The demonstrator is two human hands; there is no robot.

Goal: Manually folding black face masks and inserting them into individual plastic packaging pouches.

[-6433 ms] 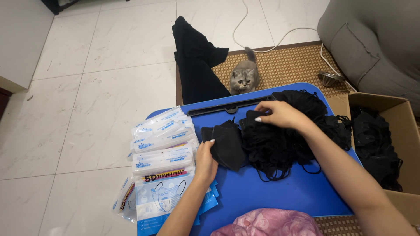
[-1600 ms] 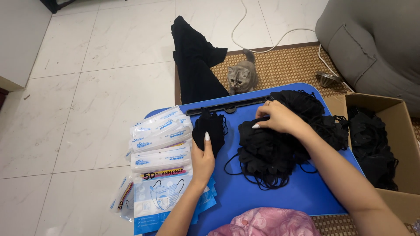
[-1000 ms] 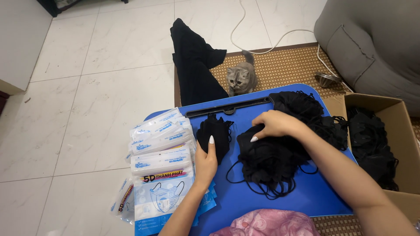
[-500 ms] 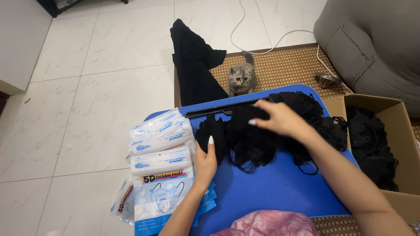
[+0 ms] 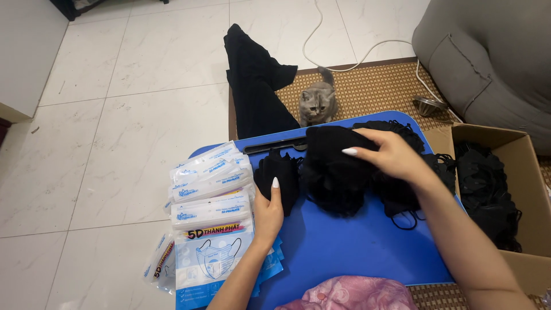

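Head view: right hand (image 5: 390,154) pinching a clump of black masks (image 5: 336,169), left hand (image 5: 268,211) flat, ungripping, against a small mask stack (image 5: 277,175) on blue table (image 5: 344,252).

We see pale marble-look floor tiles (image 5: 143,115) at left, a woven brown mat (image 5: 373,92) upper centre, a grey upholstered sofa (image 5: 493,63) upper right.

On the blue surface (image 5: 344,252), the left hand (image 5: 268,213) lies flat, fingers on a small stack of black masks (image 5: 276,175). The right hand (image 5: 387,154) rests on a larger heap of black masks (image 5: 336,172), perhaps gripping some; the fingers are partly hidden. Packaged masks (image 5: 211,195) lie just left. A grey kitten (image 5: 317,103) sits beyond the surface; a cardboard box (image 5: 525,172) holds more masks.
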